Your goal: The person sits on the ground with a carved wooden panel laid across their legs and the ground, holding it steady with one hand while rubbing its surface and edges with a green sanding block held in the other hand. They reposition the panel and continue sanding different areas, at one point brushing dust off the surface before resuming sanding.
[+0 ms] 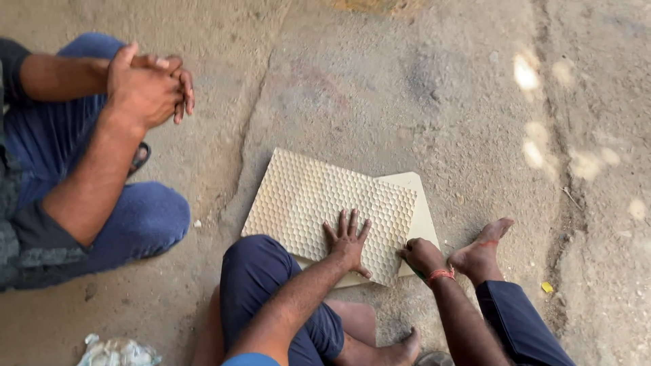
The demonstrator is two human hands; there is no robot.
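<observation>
At the far left a second person sits on the dirt floor [475, 102] in blue trousers, their clasped hands [150, 85] resting on a raised knee and touching nothing of yours. A crumpled bit of plastic [116, 352] lies at the near left edge.

In the middle of the scene, just beyond your bent knee, the honeycomb-textured sheet [305, 196] lies flat on the floor, skewed over a plain cream tile [419, 203] whose right edge and far corner stick out from under it. As far as this view shows, the textured sheet is already laid on top, but the two pieces are not squared to each other; lining them up looks like what is left.

Your left hand [349, 240] is spread wide, fingers splayed, palm pressing down on the near right part of the textured sheet; it grips nothing. Your right hand [422, 256], with a red thread at the wrist, is curled at the near right edge where sheet and tile meet; whether it pinches the edge or only rests there, I cannot tell. Your bare right foot [481, 252] sits just beside it.
</observation>
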